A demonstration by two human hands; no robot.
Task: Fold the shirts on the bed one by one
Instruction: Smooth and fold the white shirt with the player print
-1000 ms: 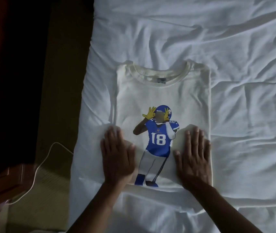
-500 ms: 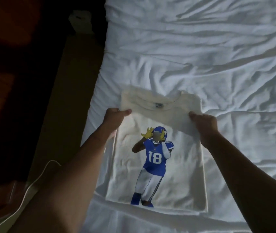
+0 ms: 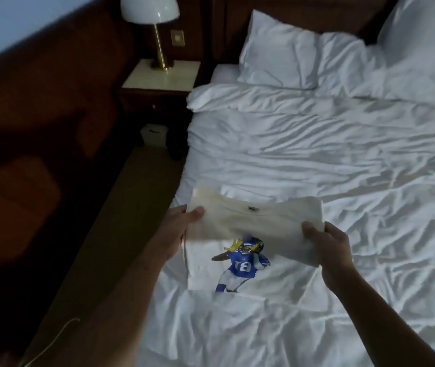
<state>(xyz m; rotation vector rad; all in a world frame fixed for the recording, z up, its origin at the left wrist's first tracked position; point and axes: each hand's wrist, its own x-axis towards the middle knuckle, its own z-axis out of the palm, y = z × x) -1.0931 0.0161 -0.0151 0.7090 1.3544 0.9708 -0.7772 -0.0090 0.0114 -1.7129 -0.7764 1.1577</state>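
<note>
Both hands, left hand (image 3: 184, 221) and right hand (image 3: 326, 238), pinch the collar-end corners of the soft, limp cream T-shirt (image 3: 258, 223); corner grips should prevent sagging.

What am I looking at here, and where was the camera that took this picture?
There is no machine here. These are a person's two bare hands, filmed by a wide-angle camera worn on the head, looking forward and down. The left hand and the right hand each pinch one side of a cream T-shirt. Its collar end is lifted over the blue football-player print, and its lower part lies on the bed, on rumpled white sheets. Pillows sit at the far end. A lamp stands on a nightstand beside the bed.
</note>
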